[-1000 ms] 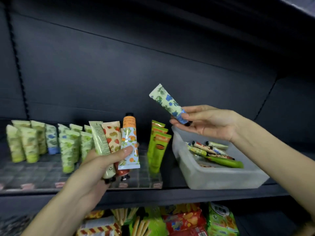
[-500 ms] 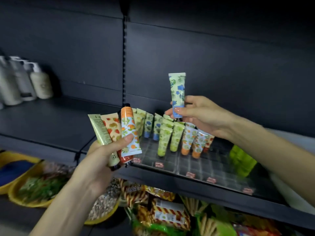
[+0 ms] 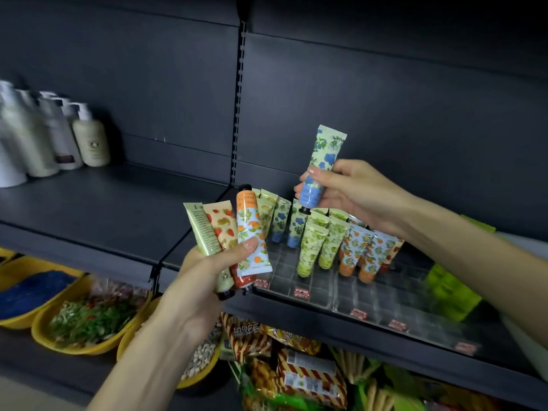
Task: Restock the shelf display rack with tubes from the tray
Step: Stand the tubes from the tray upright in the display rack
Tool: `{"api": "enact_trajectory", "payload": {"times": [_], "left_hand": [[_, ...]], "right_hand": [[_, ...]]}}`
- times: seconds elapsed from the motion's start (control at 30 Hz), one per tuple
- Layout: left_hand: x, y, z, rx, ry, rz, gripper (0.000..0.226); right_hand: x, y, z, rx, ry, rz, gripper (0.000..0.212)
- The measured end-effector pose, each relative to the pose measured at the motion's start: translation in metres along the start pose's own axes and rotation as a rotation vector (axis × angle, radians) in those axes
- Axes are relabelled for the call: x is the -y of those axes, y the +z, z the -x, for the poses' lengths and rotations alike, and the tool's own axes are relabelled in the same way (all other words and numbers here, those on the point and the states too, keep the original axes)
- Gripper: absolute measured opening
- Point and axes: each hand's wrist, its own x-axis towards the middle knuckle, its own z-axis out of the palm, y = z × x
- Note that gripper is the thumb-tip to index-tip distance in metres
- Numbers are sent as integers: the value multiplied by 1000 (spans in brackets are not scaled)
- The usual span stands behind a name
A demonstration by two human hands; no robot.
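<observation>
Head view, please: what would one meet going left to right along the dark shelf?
Cream plastic pump bottles → left hand gripping three fanned patterned tubes → pale-green blue-flowered tube held by the right hand → lime-green tubes.

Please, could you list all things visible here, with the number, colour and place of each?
Blue-flowered tube: one, green and blue, upright in right hand.
Fanned tubes: three, pale green, strawberry, orange-flowered, in left hand.
Rack tubes: about twelve, yellow, blue, green, orange prints, standing in display rack.
Display rack: one, clear, on dark shelf.
Pump bottles: about five, white, cream, shelf's left end.
Yellow bowls: several, yellow, lower left.
Snack packets: several, red, green, lower shelf.
Left hand: one, grips fanned tubes.
Right hand: one, grips blue-flowered tube.
</observation>
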Motion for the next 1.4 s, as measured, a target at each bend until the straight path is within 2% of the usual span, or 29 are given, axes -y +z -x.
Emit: {"api": "enact_trajectory", "payload": {"times": [0.1, 0.17, 0.33, 0.47, 0.6, 0.73, 1.07, 1.4], "left_hand": [[1, 0, -2, 6, -5, 6, 54], [-1, -2, -3, 17, 3, -2, 51], [-3, -9, -4, -30, 14, -20, 44], [-3, -14, -1, -46, 5, -4, 37], [-4, -16, -2, -59, 8, -5, 36], [-3, -17, -3, -53, 0, 10, 41], [-4, -20, -9, -58, -12, 18, 39], [-1, -22, -8, -73, -26, -17, 31]], "right_hand": [[1, 0, -2, -11, -29, 159, 28], [5, 0, -5, -29, -32, 176, 24], [10, 1, -18, -85, -109, 343, 31], [10, -1, -29, -9, -48, 440, 28], [7, 1, -40, 72, -37, 662, 22], [3, 8, -43, 10, -136, 947, 22], [-8, 18, -56, 59, -80, 1039, 24], [-17, 21, -65, 44, -114, 1054, 24]]}}
